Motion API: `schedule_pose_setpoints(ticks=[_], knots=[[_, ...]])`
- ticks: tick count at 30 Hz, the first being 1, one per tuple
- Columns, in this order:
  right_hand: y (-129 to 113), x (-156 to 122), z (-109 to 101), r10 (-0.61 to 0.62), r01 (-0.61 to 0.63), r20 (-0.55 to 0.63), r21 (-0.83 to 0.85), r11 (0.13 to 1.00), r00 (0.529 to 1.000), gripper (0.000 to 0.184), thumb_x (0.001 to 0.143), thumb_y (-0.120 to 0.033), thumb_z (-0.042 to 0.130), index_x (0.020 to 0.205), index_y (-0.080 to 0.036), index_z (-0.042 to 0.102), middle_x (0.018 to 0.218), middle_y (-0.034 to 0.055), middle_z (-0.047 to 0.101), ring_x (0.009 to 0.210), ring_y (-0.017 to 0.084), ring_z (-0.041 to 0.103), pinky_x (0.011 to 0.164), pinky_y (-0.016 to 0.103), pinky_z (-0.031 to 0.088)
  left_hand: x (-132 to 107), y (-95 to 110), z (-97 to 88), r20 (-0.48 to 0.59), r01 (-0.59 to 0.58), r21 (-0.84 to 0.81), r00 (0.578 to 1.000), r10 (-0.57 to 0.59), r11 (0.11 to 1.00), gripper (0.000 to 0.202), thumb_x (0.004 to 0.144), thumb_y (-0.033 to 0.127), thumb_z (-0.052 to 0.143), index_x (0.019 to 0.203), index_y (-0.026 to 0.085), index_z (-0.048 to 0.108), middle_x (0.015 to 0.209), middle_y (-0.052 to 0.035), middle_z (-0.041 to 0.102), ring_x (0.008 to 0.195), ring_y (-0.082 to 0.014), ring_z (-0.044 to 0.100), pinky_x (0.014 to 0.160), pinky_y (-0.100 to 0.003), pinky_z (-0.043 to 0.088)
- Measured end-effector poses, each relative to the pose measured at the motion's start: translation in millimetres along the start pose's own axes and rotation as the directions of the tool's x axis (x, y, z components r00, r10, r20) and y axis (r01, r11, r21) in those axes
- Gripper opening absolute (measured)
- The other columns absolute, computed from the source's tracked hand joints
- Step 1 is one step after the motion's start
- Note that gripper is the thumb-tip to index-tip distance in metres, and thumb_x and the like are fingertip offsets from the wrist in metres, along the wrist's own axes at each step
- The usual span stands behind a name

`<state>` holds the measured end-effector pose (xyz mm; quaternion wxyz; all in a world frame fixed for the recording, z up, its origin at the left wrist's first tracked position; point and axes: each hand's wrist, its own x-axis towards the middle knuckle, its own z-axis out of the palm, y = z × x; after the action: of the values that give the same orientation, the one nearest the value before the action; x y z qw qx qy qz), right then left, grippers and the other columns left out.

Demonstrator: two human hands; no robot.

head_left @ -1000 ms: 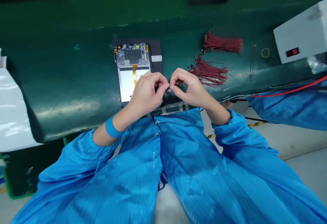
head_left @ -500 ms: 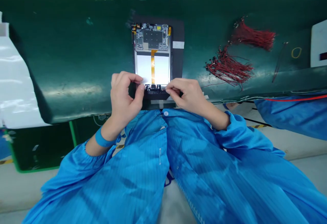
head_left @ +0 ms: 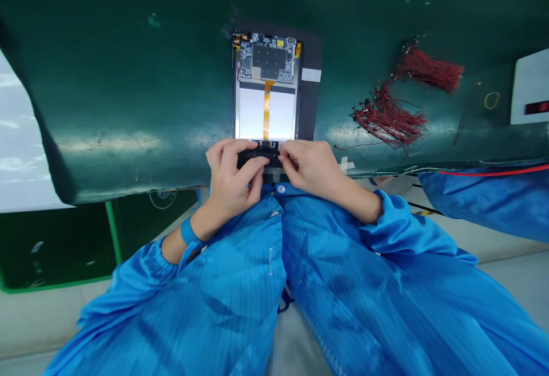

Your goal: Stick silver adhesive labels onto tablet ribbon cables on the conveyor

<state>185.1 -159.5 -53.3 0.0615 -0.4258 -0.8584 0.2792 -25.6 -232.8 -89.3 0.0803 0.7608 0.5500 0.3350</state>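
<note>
An opened tablet (head_left: pixel 251 113) lies on a black mat (head_left: pixel 310 110) in front of me. Its circuit board (head_left: pixel 269 62) is at the far end, and an orange ribbon cable (head_left: pixel 266 111) runs down to a small dark strip (head_left: pixel 270 146) at the near end. My left hand (head_left: pixel 237 171) is at the near left corner, index finger and thumb apart, their tips close to the strip. At the near right corner my right hand (head_left: pixel 309 162) has thumb and index finger pinched together. Whatever is between those fingertips is too small to make out.
Two bundles of red and black wires (head_left: pixel 388 118) (head_left: pixel 433 68) lie to the right, near a yellow rubber band (head_left: pixel 492 100) and a white object (head_left: pixel 529 87). White sheeting (head_left: pixel 26 141) is at the left. A green bin (head_left: pixel 112 233) stands below the table edge.
My left hand has moved right and slightly down along the tablet's near edge, its thumb now near the dark strip. My right hand stays pinched at the near right corner. The view has shifted slightly.
</note>
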Motion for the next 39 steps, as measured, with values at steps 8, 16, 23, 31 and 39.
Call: schedule_pose_setpoints(ticks=[8, 16, 23, 31, 39], knots=[[-1, 0, 1, -0.026, 0.026, 0.000, -0.009, 1.000, 1.000, 0.020, 0.101, -0.024, 0.046, 0.088, -0.020, 0.060, 0.079, 0.0045, 0.065, 0.070, 0.017, 0.051, 0.065, 0.032, 0.025, -5, -6, 6.4, 0.041, -0.011, -0.058, 0.999, 0.013, 0.998, 0.043, 0.087, 0.012, 0.067, 0.123, 0.034, 0.076, 0.139, -0.0117, 0.060, 0.131, -0.0362, 0.049, 0.107, -0.059, 0.043], [-1, -3, -2, -0.024, 0.024, 0.003, 0.013, 1.000, 1.000, 0.016, 0.102, -0.022, 0.048, 0.099, -0.018, 0.063, 0.090, 0.0067, 0.069, 0.076, 0.019, 0.055, 0.068, 0.032, 0.030, -1, -3, 7.5, 0.019, -0.113, 0.013, 0.993, 0.112, 0.994, 0.047, 0.090, 0.009, 0.064, 0.129, 0.033, 0.075, 0.141, -0.0122, 0.062, 0.130, -0.0348, 0.052, 0.103, -0.056, 0.046], [-1, -4, 0, -0.012, 0.011, -0.019, -0.031, 0.999, 1.000, 0.023, 0.106, -0.022, 0.041, 0.100, -0.019, 0.064, 0.099, 0.0099, 0.073, 0.084, 0.021, 0.060, 0.070, 0.033, 0.033, 1, 0, 6.8, 0.098, 0.005, 0.030, 0.995, -0.008, 1.000, 0.039, 0.091, 0.014, 0.062, 0.122, 0.032, 0.079, 0.147, -0.0101, 0.062, 0.132, -0.0355, 0.050, 0.110, -0.060, 0.042], [2, -7, 2, -0.082, 0.079, -0.054, -0.052, 0.996, 0.995, 0.018, 0.104, -0.023, 0.048, 0.098, -0.020, 0.064, 0.094, 0.0092, 0.073, 0.080, 0.023, 0.062, 0.068, 0.034, 0.037, -1, 11, 9.1, 0.153, -0.061, 0.096, 0.987, 0.046, 0.994, 0.035, 0.100, 0.017, 0.058, 0.129, 0.029, 0.074, 0.143, -0.0099, 0.067, 0.136, -0.0335, 0.053, 0.111, -0.057, 0.040], [18, -10, -28, -0.205, 0.174, -0.356, -0.115, 0.978, 0.912, 0.014, 0.098, -0.026, 0.062, 0.110, -0.028, 0.066, 0.111, 0.0130, 0.068, 0.104, 0.033, 0.063, 0.088, 0.050, 0.048, -4, -134, -101.1, -0.227, 0.401, 0.446, 0.916, -0.332, 0.801, 0.050, 0.096, 0.036, 0.075, 0.140, 0.025, 0.055, 0.161, -0.0043, 0.043, 0.150, -0.0351, 0.036, 0.125, -0.063, 0.031]])
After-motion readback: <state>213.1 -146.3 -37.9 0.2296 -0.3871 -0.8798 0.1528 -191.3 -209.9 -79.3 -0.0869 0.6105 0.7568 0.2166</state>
